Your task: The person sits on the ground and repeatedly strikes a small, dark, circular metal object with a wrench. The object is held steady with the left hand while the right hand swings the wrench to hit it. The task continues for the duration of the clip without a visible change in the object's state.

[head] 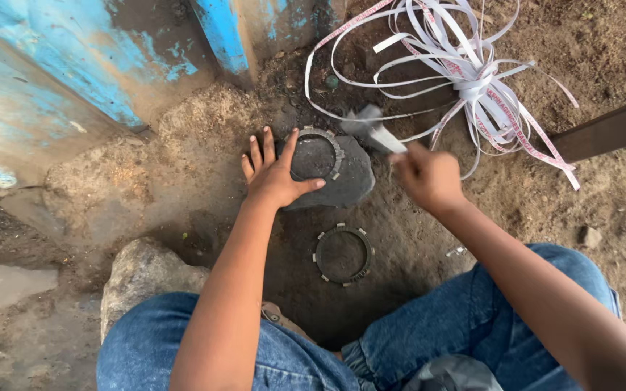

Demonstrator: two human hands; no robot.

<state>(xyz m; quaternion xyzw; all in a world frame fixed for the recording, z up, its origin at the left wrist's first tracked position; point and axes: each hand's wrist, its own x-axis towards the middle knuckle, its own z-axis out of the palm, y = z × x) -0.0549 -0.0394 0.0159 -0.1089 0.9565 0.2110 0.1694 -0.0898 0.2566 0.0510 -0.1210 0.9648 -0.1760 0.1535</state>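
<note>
My left hand [273,172] lies flat with fingers spread, pressing the left edge of a toothed metal ring [317,154] that rests on a dark flat stone [348,182]. My right hand [429,177] grips the handle of a hammer [371,127], whose blurred metal head hangs just above the ring's right side. A second toothed ring [343,254] lies on the dirt in front of the stone, between my knees.
A tangle of white plastic strapping [465,69] lies on the dirt at the back right. A worn blue painted wall [74,80] stands at the left. A pale rock [143,271] sits by my left knee. A dark bar [610,130] crosses the right.
</note>
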